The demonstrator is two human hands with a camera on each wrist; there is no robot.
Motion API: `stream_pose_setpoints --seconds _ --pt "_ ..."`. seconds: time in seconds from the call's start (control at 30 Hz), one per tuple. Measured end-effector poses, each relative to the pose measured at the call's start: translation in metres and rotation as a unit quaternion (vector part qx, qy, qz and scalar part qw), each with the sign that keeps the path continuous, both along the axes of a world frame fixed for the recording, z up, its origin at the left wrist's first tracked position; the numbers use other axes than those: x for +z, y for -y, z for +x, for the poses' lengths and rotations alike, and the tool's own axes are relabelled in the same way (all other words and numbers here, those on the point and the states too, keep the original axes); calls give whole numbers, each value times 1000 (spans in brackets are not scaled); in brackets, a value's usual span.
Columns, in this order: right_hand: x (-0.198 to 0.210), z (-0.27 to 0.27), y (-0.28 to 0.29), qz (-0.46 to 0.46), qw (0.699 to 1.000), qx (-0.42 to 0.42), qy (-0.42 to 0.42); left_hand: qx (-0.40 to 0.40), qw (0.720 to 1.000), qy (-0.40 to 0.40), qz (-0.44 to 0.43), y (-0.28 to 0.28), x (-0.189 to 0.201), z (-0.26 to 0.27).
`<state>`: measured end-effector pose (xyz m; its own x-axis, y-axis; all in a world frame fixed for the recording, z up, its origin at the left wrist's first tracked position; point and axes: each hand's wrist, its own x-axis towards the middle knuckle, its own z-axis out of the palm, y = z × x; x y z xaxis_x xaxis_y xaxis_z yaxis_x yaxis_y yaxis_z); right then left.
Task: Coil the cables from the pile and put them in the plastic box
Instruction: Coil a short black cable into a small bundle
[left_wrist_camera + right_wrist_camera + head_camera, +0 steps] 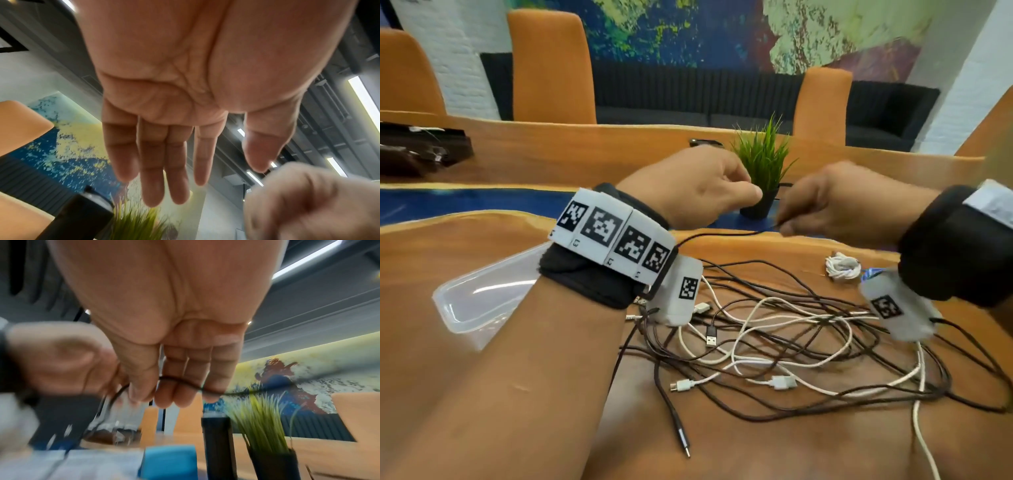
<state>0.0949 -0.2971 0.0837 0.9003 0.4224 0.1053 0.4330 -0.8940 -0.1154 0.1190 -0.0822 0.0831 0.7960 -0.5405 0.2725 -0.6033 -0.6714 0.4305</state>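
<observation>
A tangled pile of black and white cables (791, 339) lies on the wooden table (482, 394). Left of it, partly behind my left forearm, sits the clear plastic box (479, 301). My right hand (782, 226) is raised above the pile and pinches a thin black cable (722, 234). In the right wrist view this black cable (185, 383) crosses the fingers (180, 395) under the thumb. My left hand (753, 195) hovers just left of the right hand. Its fingers (156, 162) are straight and hold nothing.
A small green plant in a black pot (763, 174) stands right behind both hands. A coiled white cable (842, 268) lies apart at the pile's far right. Dark bags (417, 150) sit at the far left, and orange chairs (551, 68) line the far edge.
</observation>
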Motion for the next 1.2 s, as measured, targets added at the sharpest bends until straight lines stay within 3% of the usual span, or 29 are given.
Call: stream_pose_setpoints --seconds 0.1,0.2,0.33,0.43,0.57,0.7,0.77,0.83,0.93,1.0,1.13,1.2 --pt "44 0 11 129 989 -9 71 -28 999 -27 -29 2 -9 9" --pt "71 2 25 233 966 -25 113 -57 978 -80 -185 -2 -16 19" --pt "85 15 43 319 935 -47 150 -106 875 -245 -404 -1 -17 17" --pt "78 18 46 291 947 -50 125 -128 811 -308 -480 6 -13 10" --pt "58 8 25 198 975 -23 100 -110 791 -310 -516 20 -11 4" --pt "35 9 7 279 950 60 127 -117 750 -332 -559 30 -10 -1" --pt "28 12 9 338 925 63 161 -131 725 -357 -575 30 -10 -1" --pt "23 13 15 390 903 55 175 -152 720 -381 -559 28 -11 0" --pt "14 13 22 398 902 30 164 -190 707 -422 -535 23 -10 0" --pt "5 14 24 393 905 33 157 -217 674 -445 -549 20 -8 -1" --pt "-10 13 25 316 928 0 196 -216 610 -403 -647 22 0 -4" --pt "-9 4 16 208 959 -2 194 -202 621 -355 -669 27 -1 -5"
